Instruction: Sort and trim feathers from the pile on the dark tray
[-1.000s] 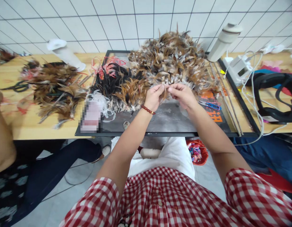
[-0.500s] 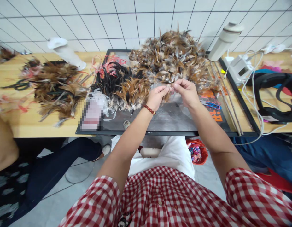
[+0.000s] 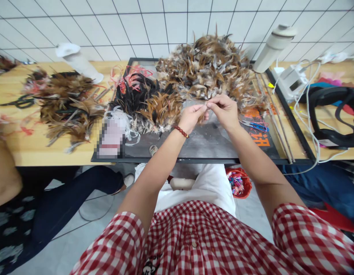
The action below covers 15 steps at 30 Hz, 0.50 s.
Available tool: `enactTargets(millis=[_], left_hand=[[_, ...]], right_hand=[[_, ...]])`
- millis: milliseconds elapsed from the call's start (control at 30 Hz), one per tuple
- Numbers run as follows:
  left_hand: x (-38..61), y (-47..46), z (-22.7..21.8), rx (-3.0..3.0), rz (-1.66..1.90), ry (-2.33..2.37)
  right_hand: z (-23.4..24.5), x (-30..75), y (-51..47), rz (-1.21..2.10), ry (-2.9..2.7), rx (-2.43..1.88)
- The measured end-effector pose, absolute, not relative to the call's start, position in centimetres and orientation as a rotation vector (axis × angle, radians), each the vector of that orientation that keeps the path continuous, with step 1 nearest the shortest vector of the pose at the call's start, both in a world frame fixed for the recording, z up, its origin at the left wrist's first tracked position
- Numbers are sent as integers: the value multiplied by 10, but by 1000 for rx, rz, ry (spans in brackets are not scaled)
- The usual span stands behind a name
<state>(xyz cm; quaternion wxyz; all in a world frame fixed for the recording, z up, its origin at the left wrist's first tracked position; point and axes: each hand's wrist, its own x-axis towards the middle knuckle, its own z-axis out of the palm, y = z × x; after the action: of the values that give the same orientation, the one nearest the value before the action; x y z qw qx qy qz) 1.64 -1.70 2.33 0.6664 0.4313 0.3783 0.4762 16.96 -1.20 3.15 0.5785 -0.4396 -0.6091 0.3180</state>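
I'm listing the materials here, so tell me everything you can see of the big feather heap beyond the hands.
The big feather heap is a bushy mound, mostly brown and tan, mixed with grey, whitish and dark feathers. Many tips curve; a few thin ones stick up on top. It lies on the far part of the dark board, before the tiled wall; its left side meets a smaller black-and-brown clump. Whether the left hand or right hand touches its near edge is unclear.

Orange characters (image 3: 262,139) mark the dark board (image 3: 205,147) — partly covered, none surely readable.
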Motion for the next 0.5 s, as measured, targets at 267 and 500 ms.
enactTargets(millis=[267, 500], left_hand=[[15, -15, 23, 987, 1070, 853], [20, -22, 31, 1005, 1030, 788]], right_hand=[[30, 171, -9, 1118, -1352, -1025], [24, 164, -8, 903, -1425, -1073]])
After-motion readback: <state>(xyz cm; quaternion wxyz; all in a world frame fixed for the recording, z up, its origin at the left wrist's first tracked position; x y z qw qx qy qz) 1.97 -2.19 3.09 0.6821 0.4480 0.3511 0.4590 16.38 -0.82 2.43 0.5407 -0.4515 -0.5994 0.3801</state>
